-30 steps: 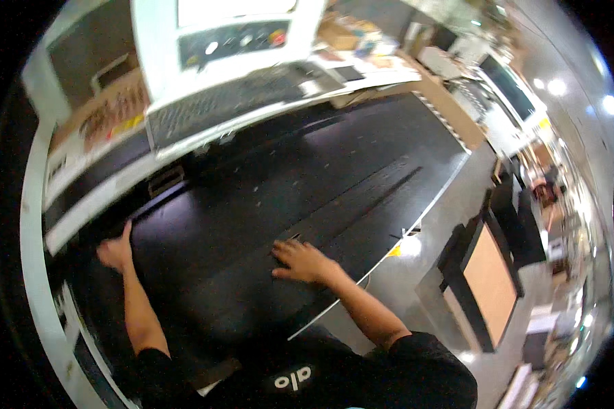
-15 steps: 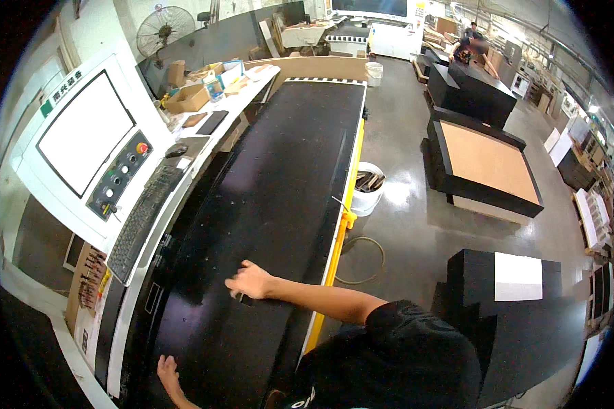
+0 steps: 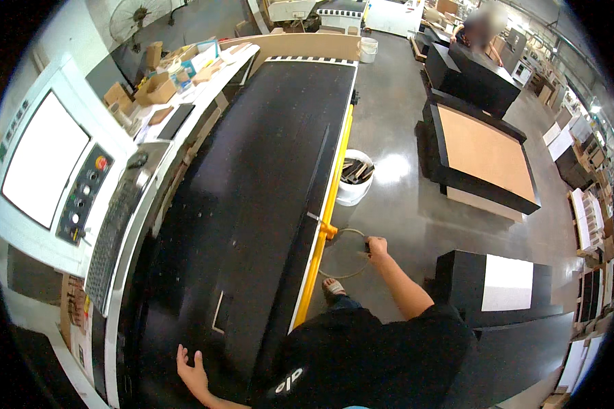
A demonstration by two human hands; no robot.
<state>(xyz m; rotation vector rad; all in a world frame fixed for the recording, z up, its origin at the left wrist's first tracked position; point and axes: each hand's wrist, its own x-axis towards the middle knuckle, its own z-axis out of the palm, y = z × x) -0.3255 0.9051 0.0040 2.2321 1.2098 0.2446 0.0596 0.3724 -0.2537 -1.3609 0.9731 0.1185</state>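
Head view: a long, flat black panel (image 3: 252, 170) runs from the near left to the far end, along a straight yellow rail (image 3: 333, 204) on its right side. The left hand (image 3: 192, 373) is loose and empty, fingers spread over the panel's near part; whether it touches the surface I cannot tell. Just beyond it, a thin, pale L-shaped edge (image 3: 217, 312) shows in the black. The right hand (image 3: 376, 249) is out past the rail, above the grey floor, its fingers curled around what appears to be a small dark piece (image 3: 368, 247); its material is unclear. Near that hand are a thin, yellowish hose loop (image 3: 343, 277) and, farther off, a white plastic bucket (image 3: 351, 195) filled with dark strips.

The step in hand seems to be carrying the piece clear of the panel. Any next move of the right hand calls for a steady grasp and room beside the rail and hose.
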